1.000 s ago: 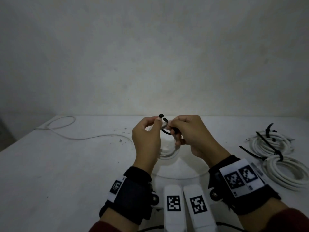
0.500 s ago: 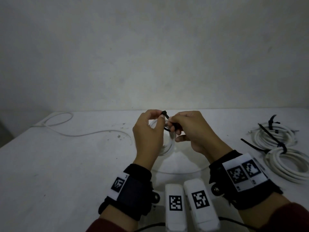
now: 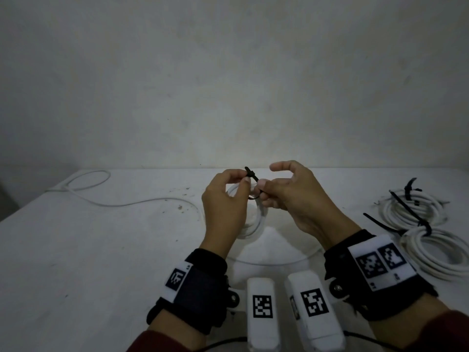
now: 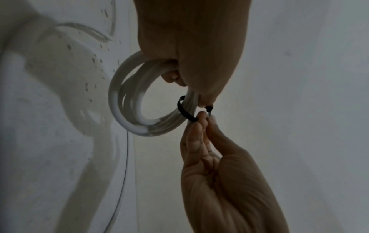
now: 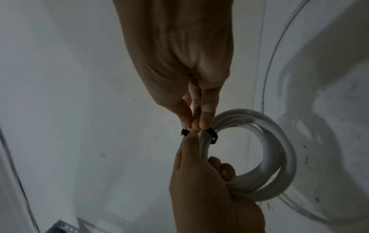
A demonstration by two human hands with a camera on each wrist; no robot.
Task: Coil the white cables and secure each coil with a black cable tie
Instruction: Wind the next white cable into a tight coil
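Cable tie (image 4: 184,112) — seemingly looped round coil (image 4: 127,110), pinched between both hands

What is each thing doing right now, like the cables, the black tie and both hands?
left hand: pinches the black cable tie.
right hand: grips the coil, forefinger lifted.
black cable tie: looped around the coil, still loose.
coil: wound, held above the table.
loose white cable: uncoiled on the table.
two finished coils: tied, lying on the table.

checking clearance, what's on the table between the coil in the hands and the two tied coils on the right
Only bare table shows between the held coil and the tied coils in the head view, except where the right hand hides it.
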